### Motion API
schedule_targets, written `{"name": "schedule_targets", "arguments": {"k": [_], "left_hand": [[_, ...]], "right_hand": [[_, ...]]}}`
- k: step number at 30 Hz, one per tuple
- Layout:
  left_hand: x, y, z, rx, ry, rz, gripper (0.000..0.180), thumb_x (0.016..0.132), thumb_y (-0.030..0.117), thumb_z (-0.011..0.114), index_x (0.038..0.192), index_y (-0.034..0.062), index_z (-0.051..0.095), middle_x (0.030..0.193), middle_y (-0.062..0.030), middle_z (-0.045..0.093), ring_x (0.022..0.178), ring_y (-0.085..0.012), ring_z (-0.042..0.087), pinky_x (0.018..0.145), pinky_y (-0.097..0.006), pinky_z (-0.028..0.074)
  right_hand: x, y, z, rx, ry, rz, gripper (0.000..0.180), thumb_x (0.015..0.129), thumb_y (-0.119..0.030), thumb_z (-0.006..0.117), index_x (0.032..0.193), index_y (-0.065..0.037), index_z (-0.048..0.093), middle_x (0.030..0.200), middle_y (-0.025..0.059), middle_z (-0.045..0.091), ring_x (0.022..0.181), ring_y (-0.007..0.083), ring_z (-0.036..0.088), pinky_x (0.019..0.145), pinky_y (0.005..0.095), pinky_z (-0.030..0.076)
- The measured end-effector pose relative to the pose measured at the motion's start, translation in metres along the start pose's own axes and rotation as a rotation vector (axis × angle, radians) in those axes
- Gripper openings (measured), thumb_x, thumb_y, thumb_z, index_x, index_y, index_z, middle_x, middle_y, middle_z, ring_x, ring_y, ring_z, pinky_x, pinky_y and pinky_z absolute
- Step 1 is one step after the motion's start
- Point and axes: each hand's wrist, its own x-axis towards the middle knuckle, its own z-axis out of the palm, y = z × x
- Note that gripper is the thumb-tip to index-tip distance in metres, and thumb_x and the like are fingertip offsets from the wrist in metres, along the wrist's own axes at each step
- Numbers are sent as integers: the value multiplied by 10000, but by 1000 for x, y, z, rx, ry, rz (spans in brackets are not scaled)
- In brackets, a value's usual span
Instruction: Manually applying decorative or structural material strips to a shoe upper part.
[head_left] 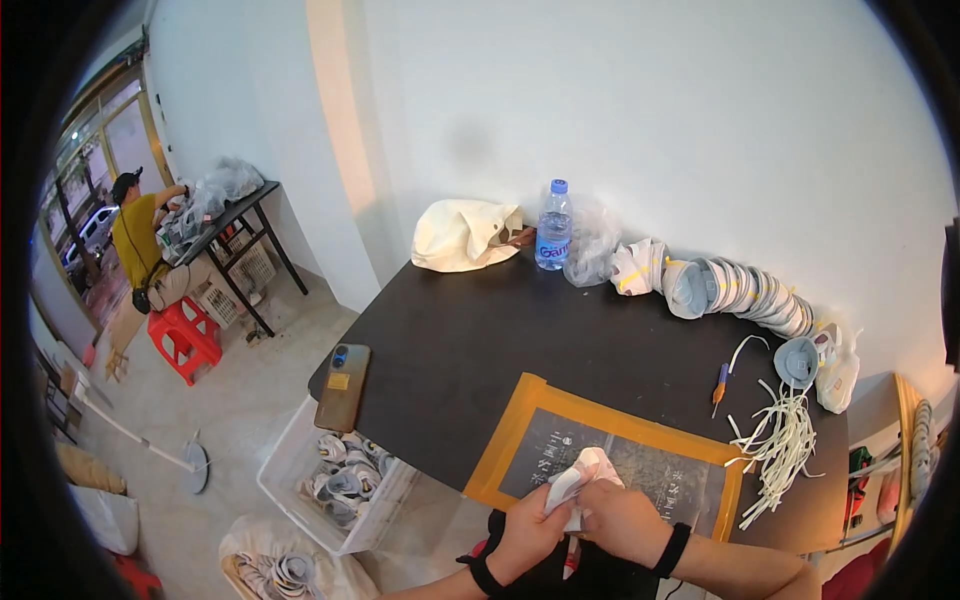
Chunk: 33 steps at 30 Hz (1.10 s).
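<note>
My left hand [532, 532] and my right hand [622, 520] meet at the near edge of a dark table [450, 335]. Between them they pinch a small white and grey cupped piece [592, 466], soft-looking, its lower part hidden by my fingers. Beneath it lies a clear sheet [560, 425] bordered with orange tape. To the right is a bundle of thin white strips [782, 450], with a single strip [748, 345] apart from it. A small blue and orange tool [720, 388] rests beside the bundle.
A row of nested grey-white cupped pieces [745, 290] lines the wall side, near a water bottle [554, 230] and a cream cloth bag [460, 235]. A phone [343, 388] lies at the left edge. Below stands a white bin [290, 470]. A person [140, 235] sits at another table.
</note>
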Motion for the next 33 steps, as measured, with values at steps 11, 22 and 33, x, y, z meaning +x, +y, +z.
{"name": "schedule_targets", "arguments": {"k": [11,22,33], "left_hand": [[0,-3,-4,75,11,83,257,925,101,546,1161,15,599,954,-156,650,831,-251,665,725,-332,516],[4,-3,0,48,-3,39,219,909,124,547,1095,14,583,962,-215,619,893,-399,611,762,-410,493],[-2,-1,-1,-27,23,143,179,902,102,555,1053,6,573,917,-209,606,877,-412,602,741,-411,491]], "right_hand": [[7,-9,2,-63,-48,51,202,811,-157,601,966,-34,562,945,141,593,794,345,639,643,438,542],[6,-11,9,25,101,125,141,784,-83,597,920,-47,592,894,176,607,786,400,607,680,460,514],[5,-14,10,22,55,180,127,792,-118,620,898,-67,570,858,129,582,763,340,631,623,415,525]]}}
